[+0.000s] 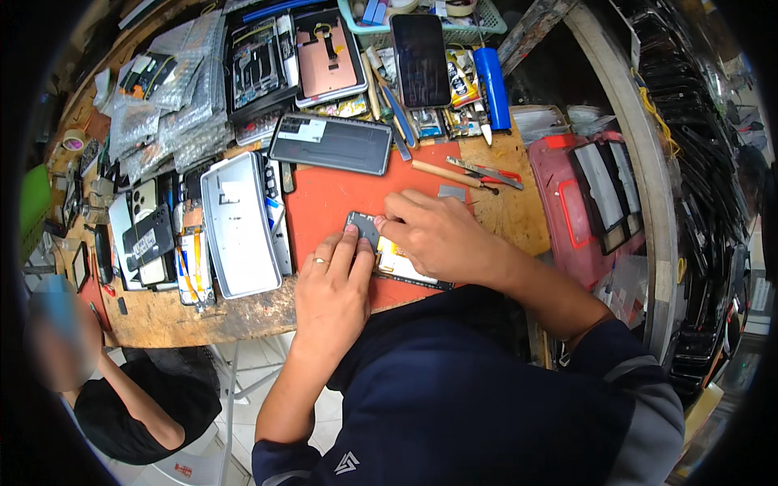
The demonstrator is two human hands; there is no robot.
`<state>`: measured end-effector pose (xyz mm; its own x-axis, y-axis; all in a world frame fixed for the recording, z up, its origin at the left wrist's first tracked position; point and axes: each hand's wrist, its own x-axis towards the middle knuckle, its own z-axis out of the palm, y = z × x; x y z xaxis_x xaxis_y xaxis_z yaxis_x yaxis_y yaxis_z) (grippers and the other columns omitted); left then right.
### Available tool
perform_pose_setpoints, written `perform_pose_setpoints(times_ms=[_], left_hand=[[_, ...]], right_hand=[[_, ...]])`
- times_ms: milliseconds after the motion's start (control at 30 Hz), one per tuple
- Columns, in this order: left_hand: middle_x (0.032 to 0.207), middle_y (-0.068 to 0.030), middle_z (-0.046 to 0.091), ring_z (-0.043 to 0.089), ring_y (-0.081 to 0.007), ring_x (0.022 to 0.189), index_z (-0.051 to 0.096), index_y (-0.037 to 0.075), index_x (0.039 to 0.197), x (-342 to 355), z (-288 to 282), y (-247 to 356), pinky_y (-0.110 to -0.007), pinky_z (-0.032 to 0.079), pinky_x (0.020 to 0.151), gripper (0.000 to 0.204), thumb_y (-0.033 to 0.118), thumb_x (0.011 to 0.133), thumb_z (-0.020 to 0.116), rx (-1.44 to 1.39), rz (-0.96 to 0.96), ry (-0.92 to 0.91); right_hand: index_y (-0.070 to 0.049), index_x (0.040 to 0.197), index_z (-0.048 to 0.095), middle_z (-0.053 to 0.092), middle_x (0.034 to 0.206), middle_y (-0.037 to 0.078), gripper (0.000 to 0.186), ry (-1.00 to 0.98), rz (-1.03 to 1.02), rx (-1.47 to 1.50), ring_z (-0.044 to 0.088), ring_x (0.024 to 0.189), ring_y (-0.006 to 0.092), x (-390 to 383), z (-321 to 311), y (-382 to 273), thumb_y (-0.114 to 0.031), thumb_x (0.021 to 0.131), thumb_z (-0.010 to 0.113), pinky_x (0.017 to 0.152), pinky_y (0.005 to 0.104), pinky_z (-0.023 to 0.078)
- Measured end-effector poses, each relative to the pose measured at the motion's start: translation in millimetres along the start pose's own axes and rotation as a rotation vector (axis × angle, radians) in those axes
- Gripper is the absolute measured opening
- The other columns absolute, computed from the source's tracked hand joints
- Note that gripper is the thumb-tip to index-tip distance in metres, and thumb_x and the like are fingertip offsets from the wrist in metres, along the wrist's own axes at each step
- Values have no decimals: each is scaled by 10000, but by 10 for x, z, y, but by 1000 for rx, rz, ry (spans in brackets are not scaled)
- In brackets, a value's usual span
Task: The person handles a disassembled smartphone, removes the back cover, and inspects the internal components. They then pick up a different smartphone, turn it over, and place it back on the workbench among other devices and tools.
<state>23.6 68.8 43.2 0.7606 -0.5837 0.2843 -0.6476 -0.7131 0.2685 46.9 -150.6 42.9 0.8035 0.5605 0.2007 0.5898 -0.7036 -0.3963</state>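
- Left hand's (332, 283) fingers, close together, rest on the opened phone (401, 263) at the red mat's (324, 194) near edge.
- Right hand's (442, 231) fingers bunch over the phone; what they pinch, I cannot tell.
- Beneath the mat: scuffed wooden worktop (255, 320).
- Left of the mat: white shell (237, 235).
- Right of it: red plastic tray (555, 198); farther right, stacked dark panels (701, 186).
- Well left, another person (142, 405); below the mat's level, tiled floor (328, 417).

The mat (318, 194) is showing orange-red, while the open phone (394, 266) is showing dark grey, white and yellow. The tube (493, 87) is looking bright blue, the basket (363, 32) pale green. The shirt (486, 389) is showing navy, with grey sleeve patches (651, 417).
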Motion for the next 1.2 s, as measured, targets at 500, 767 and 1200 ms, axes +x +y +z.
perform_pose_setpoints(times_ms=[500, 767, 1200], left_hand=[[1231, -187, 653, 618, -348, 1081, 741, 53, 1240, 31, 26, 66, -436, 491, 889, 460, -19, 790, 677, -12, -68, -46], [1239, -195, 650, 612, -359, 1099, 743, 52, 1246, 1, -6, 81, -459, 494, 909, 469, -42, 794, 663, -13, -84, -52], [1334, -202, 655, 630, -409, 1220, 681, 0, 1265, -219, 93, 49, -512, 513, 1055, 502, -101, 777, 620, -303, -229, 116]], right_hand=[[-60, 1163, 771, 625, 991, 78, 319, -38, 54, 102, 651, 988, 252, -177, -144, 142, -49, 855, 689, 760, 404, 543], [-75, 1226, 750, 581, 1001, 83, 369, -130, 183, 6, 634, 980, 278, -821, -509, 79, -18, 875, 652, 736, 403, 511], [7, 1220, 699, 629, 1098, 79, 364, -46, -97, -79, 648, 979, 248, 157, -27, -104, -80, 868, 661, 692, 369, 573]])
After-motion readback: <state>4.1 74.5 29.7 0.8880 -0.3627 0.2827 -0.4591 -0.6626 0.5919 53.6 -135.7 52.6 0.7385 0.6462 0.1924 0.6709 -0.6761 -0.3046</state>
